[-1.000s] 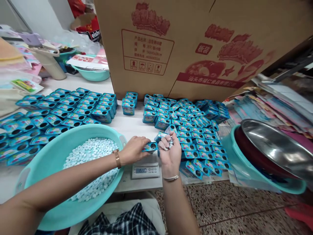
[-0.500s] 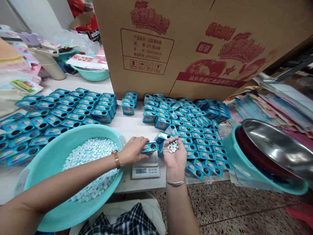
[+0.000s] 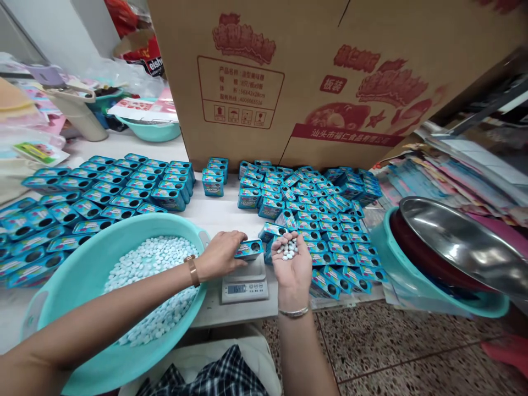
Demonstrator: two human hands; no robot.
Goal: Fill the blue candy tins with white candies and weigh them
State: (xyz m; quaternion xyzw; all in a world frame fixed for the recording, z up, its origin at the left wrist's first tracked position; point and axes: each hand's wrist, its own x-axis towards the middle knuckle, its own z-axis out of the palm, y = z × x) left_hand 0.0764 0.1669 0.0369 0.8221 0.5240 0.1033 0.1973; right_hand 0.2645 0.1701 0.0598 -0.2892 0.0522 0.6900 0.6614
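Note:
My left hand (image 3: 225, 254) has its fingers and thumb round the end of a small blue candy box (image 3: 249, 249) with a dark round opening in its top. That box is upright at the pan of a digital kitchen scale (image 3: 245, 290); whether it rests on the pan I cannot tell. Palm up, my right hand (image 3: 292, 269) is cupped around several white candies (image 3: 287, 250), just right of the scale. Its fingertips are close to a few blue boxes behind it. Under my left forearm stands a turquoise basin (image 3: 82, 308) with many pale candies (image 3: 150, 261).
Rows of blue boxes stand at left (image 3: 119, 184) and right (image 3: 325, 220) on the white table (image 3: 220, 214). A large cardboard carton (image 3: 247, 143) closes off the back. At the right, a metal bowl (image 3: 457, 236) is stacked in a turquoise tub (image 3: 383, 242).
The view has shifted slightly. Both hands keep nearly the same places, the left at the box and the right cupping candies. The scale's display appears to read differently.

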